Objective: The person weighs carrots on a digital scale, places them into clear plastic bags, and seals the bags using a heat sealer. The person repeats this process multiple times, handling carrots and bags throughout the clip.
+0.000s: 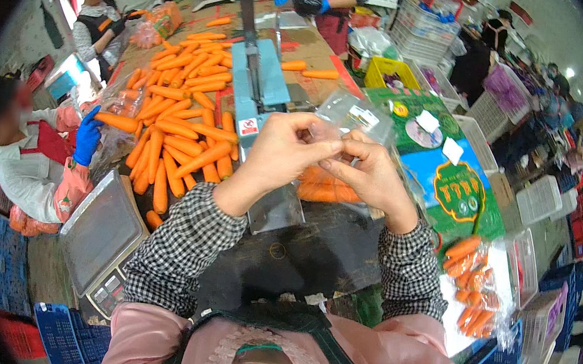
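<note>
My left hand [281, 151] and my right hand [373, 172] meet in front of me, thumbs nearly touching. Between their fingertips they pinch the gathered top of a clear plastic bag [324, 131]. Just below them lies the bag's orange load of carrots [328, 189], partly hidden by my hands. Beside my left hand stands a blue hand-lever bag sealer [262, 73] with its dark arm raised. Flat clear bags [356, 115] with a printed label lie beyond my right hand. A heap of loose carrots [184, 126] spreads left of the sealer.
A weighing scale [108, 231] stands at left. Bagged carrots [473, 289] lie on the right, near a green printed board [454, 173]. At the left a co-worker's blue-gloved hand [88, 137] holds a carrot. Other people stand farther off, near a yellow crate [390, 73].
</note>
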### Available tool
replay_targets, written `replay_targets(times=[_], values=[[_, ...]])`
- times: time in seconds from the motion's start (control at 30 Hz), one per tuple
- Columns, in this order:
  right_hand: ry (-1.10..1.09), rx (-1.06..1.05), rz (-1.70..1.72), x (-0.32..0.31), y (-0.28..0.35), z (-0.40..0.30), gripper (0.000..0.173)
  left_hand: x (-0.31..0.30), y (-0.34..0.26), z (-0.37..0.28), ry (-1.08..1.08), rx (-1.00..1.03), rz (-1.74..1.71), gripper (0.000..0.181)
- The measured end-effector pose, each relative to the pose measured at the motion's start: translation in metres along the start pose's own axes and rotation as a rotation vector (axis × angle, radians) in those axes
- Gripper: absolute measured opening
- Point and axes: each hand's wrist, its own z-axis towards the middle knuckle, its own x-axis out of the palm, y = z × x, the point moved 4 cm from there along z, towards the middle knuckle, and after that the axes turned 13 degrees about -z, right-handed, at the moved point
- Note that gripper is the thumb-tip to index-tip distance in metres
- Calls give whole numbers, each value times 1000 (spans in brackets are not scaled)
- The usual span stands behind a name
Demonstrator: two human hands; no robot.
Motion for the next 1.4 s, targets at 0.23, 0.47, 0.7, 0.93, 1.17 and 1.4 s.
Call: replay_targets(times=[0.23, 0.47, 0.7, 0.93, 1.17, 1.4], values=[[32, 448, 654, -11, 12, -44, 23, 44, 38, -62, 361, -73, -350, 34], [36, 500, 1068, 7, 8, -95, 28, 64, 46, -102, 176, -215, -281, 18], [-23, 540, 1154, 16, 7, -119, 28, 74, 39, -111, 123, -149, -93, 12], [-100, 454, 777, 11, 2, -150, 27, 100, 64, -116, 162, 202, 338, 10], [-223, 444, 703, -3, -21, -192, 24, 129, 87, -113, 312, 216, 273, 14], [-886, 699, 461, -128, -91, -231, 26, 112, 105, -115, 196, 17, 344, 43]])
